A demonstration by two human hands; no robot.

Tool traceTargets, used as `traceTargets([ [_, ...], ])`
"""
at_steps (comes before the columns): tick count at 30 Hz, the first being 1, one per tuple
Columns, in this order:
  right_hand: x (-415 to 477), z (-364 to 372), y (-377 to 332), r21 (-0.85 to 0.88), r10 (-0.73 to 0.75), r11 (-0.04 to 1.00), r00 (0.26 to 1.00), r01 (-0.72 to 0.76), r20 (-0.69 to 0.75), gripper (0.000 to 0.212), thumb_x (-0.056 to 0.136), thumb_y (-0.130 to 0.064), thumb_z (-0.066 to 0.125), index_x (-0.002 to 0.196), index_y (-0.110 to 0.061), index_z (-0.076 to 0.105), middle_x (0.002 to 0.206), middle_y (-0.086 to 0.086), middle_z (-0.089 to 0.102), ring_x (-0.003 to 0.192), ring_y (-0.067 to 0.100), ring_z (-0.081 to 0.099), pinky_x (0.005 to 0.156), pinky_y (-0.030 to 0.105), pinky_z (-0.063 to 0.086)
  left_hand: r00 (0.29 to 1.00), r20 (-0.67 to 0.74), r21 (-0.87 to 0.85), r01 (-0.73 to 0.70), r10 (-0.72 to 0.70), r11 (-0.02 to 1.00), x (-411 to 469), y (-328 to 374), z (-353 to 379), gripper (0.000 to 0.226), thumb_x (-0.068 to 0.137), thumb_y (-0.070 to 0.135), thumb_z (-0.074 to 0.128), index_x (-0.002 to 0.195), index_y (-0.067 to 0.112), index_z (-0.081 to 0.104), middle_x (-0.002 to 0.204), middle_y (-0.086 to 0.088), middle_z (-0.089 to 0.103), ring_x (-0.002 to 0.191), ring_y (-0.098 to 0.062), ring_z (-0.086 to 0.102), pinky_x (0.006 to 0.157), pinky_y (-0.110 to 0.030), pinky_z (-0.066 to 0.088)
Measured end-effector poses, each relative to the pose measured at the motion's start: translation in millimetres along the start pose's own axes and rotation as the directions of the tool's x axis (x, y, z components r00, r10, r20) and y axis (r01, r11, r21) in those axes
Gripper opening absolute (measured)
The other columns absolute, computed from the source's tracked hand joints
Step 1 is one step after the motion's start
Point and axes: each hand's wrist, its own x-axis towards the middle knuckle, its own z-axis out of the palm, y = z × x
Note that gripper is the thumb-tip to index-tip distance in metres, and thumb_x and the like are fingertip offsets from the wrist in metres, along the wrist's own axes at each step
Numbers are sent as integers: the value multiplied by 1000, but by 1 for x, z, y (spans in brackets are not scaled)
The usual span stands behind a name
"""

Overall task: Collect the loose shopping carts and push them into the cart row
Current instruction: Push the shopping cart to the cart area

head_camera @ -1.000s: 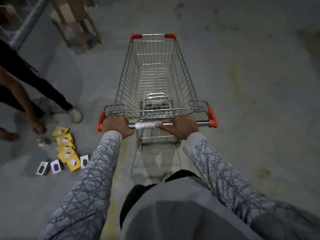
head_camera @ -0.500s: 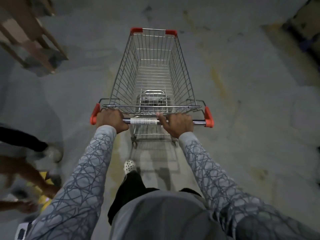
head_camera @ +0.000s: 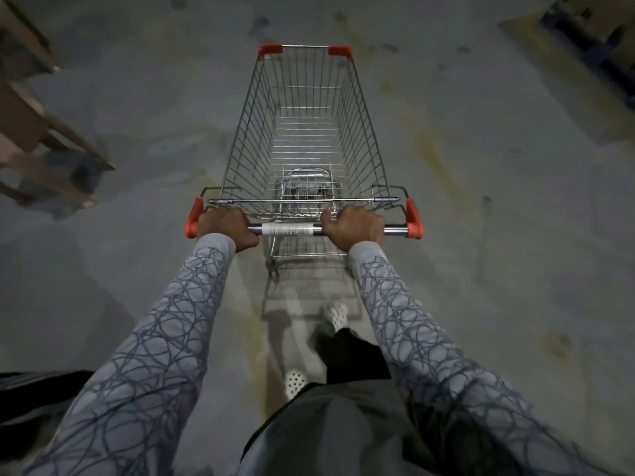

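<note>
Firmly, left hand (head_camera: 225,225) and right hand (head_camera: 354,225) wrap their grip round the handle (head_camera: 288,230) of a shopping cart (head_camera: 360,132), centre frame.

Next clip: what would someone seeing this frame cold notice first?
An empty wire cart with red corner caps fills the centre, standing on a grey floor. The left hand and right hand both grip its handle, the left by the red end cap, the right just right of the label. Blurred wooden legs stand at the left edge.
</note>
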Motion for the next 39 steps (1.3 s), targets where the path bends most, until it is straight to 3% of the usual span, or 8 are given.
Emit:
traceTargets([
  [6,144,-17,-59,21,16,1000,1000,-15,-11,62,94,-57,30,109,-11,68,108,14,69,101,33,63,73,37,35,995,-88,-29,38,-41,999,132,-41,-43,37,62,45,53,85,22,72,83,1,67,85,-26,66,81,-33,45],
  [9,214,-30,-86,49,19,999,999,-18,-26,60,94,-55,32,112,-10,68,112,15,69,106,35,63,77,37,39,990,-123,-55,68,-74,996,190,-58,-74,35,68,47,54,87,25,72,90,3,71,91,-24,68,97,-37,41],
  [13,311,-49,-124,58,9,998,1000,-9,-8,60,93,-53,33,109,-10,70,112,15,70,105,34,64,79,37,41,992,-114,-109,35,-48,993,267,-84,-116,58,66,90,46,91,44,70,91,16,69,96,-14,65,114,-45,21],
  [16,378,-63,-145,9,-24,1000,999,24,20,62,94,-55,32,114,-9,68,117,15,68,108,33,63,85,38,45,990,-138,-162,18,-41,987,325,-98,-139,86,45,104,47,96,37,66,99,10,71,104,-18,65,107,-41,36],
  [22,504,-86,-195,-66,-60,995,990,70,131,65,96,-58,29,122,-9,63,124,14,65,112,31,62,87,38,44,989,-130,-305,21,-63,952,434,-134,-184,77,50,92,62,109,42,66,107,13,71,106,-19,65,98,-36,48],
  [28,628,-102,-289,-24,-42,999,976,48,213,68,89,-63,31,119,-14,67,124,12,67,115,32,61,96,41,46,976,-177,-217,87,-127,972,567,-209,-226,72,53,98,48,99,45,66,96,16,70,101,-13,65,105,-44,28],
  [36,772,-122,-411,4,-15,1000,929,14,370,90,87,-83,20,126,-16,67,136,10,62,126,31,56,107,46,40,996,-76,-94,-47,40,995,753,-325,-296,62,67,84,57,111,41,65,110,11,70,108,-19,63,103,-39,42],
  [39,813,-130,-446,20,-1,1000,941,-6,338,89,88,-82,21,133,-17,62,139,10,59,128,31,55,106,45,39,995,-52,-57,-84,81,995,820,-359,-314,58,69,82,58,113,45,64,117,11,67,115,-18,60,105,-38,41],
])
